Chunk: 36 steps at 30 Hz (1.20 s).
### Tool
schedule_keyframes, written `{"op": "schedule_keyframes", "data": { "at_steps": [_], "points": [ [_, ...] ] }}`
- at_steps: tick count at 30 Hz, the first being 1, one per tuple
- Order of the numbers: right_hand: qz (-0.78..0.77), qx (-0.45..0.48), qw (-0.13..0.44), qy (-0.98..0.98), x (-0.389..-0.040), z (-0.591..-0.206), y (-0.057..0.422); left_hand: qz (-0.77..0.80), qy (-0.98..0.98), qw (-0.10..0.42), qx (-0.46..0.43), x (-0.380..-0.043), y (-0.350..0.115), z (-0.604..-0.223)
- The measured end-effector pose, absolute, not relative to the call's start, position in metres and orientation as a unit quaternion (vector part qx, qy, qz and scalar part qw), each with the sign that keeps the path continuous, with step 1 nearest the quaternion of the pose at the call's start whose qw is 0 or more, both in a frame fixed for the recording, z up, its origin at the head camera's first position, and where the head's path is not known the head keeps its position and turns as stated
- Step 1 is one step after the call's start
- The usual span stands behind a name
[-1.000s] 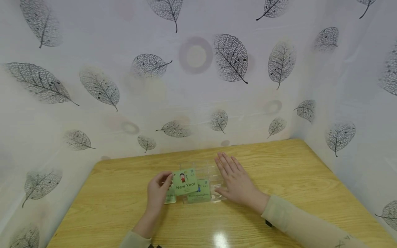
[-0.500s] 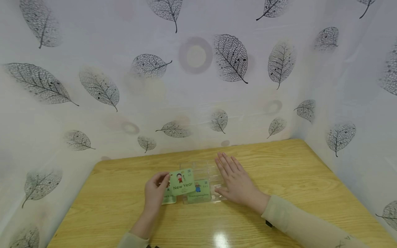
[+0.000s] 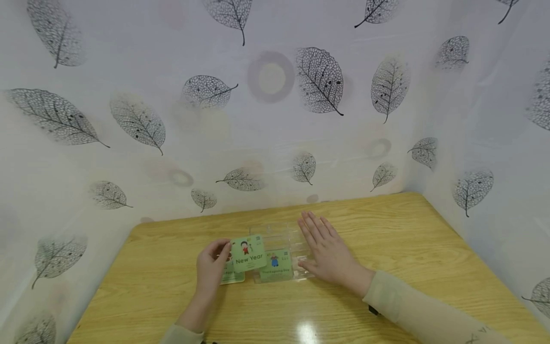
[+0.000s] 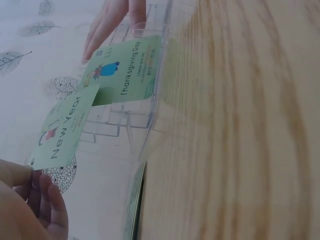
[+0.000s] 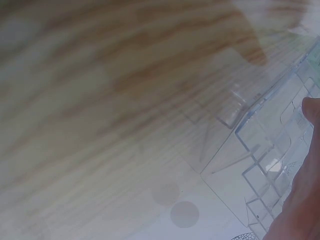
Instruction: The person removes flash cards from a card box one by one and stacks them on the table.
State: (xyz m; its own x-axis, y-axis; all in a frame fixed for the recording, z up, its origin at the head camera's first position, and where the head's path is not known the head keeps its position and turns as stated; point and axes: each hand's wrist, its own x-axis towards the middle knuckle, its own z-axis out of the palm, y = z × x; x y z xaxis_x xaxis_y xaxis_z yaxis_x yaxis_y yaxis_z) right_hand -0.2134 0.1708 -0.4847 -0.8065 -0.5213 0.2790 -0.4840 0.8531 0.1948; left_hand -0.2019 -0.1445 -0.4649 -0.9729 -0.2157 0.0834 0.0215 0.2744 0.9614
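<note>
My left hand [image 3: 210, 265] pinches a green New Year card [image 3: 249, 253] by its left edge, between thumb and fingers. The card is tilted and held up, overlapping the Thanksgiving Day card [image 3: 276, 265] in the left wrist view. That second card leans in the front of a clear plastic tiered rack [image 4: 117, 127]. Partly covered by the New Year card, a stack of green cards [image 4: 134, 202] lies on the table left of the rack. With fingers straight, my right hand [image 3: 328, 253] rests on the right part of the rack.
The wooden table [image 3: 275, 315] has a back edge against a pale curtain [image 3: 266, 134] printed with leaves. More of this curtain rises along both sides. The rack's clear steps [image 5: 257, 170] climb toward the back.
My left hand has moved a little to the left with the New Year card, uncovering more of the Thanksgiving Day card. The right hand stays in place.
</note>
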Motion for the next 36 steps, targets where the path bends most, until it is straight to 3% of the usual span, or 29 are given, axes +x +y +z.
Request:
{"op": "schedule_keyframes", "data": {
  "at_steps": [36],
  "points": [
    [-0.06,0.265,0.155,-0.95,-0.211,-0.481,0.171,-0.577,-0.806,0.103,0.079,-0.201,-0.17,-0.467]
  ]
}}
